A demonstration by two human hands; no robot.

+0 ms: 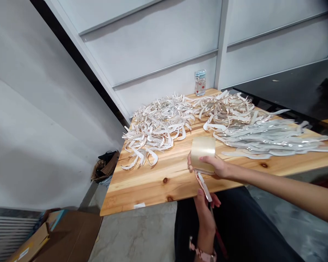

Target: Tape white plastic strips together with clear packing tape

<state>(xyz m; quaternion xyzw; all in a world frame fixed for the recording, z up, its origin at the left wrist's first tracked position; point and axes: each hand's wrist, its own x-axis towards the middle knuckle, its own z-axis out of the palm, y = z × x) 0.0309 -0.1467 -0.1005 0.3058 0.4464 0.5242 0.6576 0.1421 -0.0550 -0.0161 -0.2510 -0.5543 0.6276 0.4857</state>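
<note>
My right hand (pixel 217 164) is wrapped round a wide roll of clear yellowish tape (pixel 203 151) above the table's front edge. Just below the roll, my left hand (pixel 205 207) holds a thin white and copper-coloured strip (pixel 204 186) between its fingers. The upper end of that strip meets the underside of the tape roll. A heap of curved white and shiny pieces (pixel 164 120) lies at the left of the wooden table (pixel 153 182). Another tangled heap (pixel 226 107) sits at the back right, and flatter silvery strips (pixel 268 138) are spread at the right.
A clear bottle with a light blue lid (pixel 200 83) stands at the table's back edge, near the white panelled wall (pixel 164 40). Cardboard boxes (pixel 68 236) lie on the floor at the lower left. A black surface (pixel 292 85) extends behind the table on the right.
</note>
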